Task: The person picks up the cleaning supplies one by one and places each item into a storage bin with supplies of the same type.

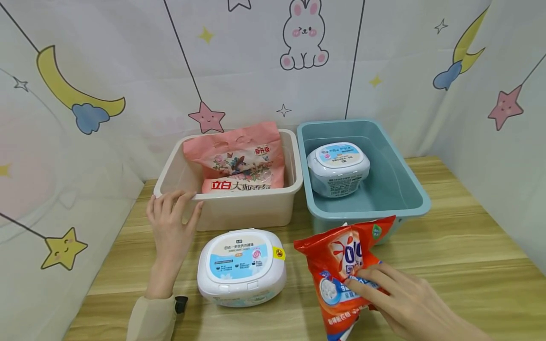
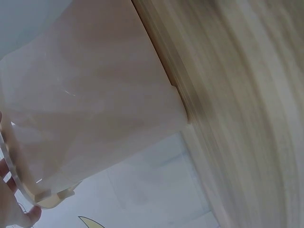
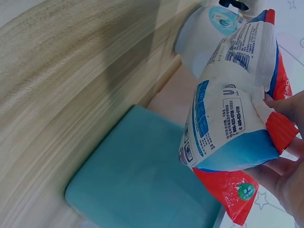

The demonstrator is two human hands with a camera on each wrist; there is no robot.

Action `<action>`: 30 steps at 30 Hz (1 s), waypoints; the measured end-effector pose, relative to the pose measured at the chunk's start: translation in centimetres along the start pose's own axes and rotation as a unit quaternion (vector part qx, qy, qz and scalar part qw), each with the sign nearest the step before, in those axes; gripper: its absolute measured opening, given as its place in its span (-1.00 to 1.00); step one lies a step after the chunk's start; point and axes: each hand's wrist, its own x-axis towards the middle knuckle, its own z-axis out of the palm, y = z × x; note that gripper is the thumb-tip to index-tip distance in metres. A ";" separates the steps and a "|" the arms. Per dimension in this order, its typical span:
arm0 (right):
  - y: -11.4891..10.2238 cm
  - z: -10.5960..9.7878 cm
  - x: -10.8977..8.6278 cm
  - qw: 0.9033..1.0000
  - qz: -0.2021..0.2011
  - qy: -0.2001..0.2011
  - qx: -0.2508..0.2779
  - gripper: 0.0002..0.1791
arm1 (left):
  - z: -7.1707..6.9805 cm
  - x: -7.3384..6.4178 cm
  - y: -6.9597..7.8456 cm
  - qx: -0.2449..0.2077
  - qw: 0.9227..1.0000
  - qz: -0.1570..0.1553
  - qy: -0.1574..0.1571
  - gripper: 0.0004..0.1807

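Observation:
My right hand point(image 1: 409, 298) grips a red bag of laundry powder point(image 1: 337, 308) by its side, in front of the blue-green bin point(image 1: 362, 215). The right wrist view shows the white printed back of the bag point(image 3: 232, 118), with fingers bent around its edge. My left hand point(image 1: 170, 227) holds the front left rim of the cream bin point(image 1: 239, 213), its fingers over the rim and the thumb against the outside. A white lidded tub point(image 1: 241, 265) with a blue label stands on the table between my hands.
Inside the cream bin is a pink detergent bag point(image 1: 245, 161), its top above the rim. A similar white tub point(image 1: 339, 168) sits at the left in the blue-green bin. The bins stand side by side before a patterned cloth backdrop point(image 1: 251, 61) on a wooden table point(image 1: 465, 246).

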 end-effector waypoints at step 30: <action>-0.3 -2.0 1.7 0.999 -0.030 0.002 -0.012 -0.49 | 0.0 0.0 -0.1 0.000 1.000 0.009 0.007 -0.72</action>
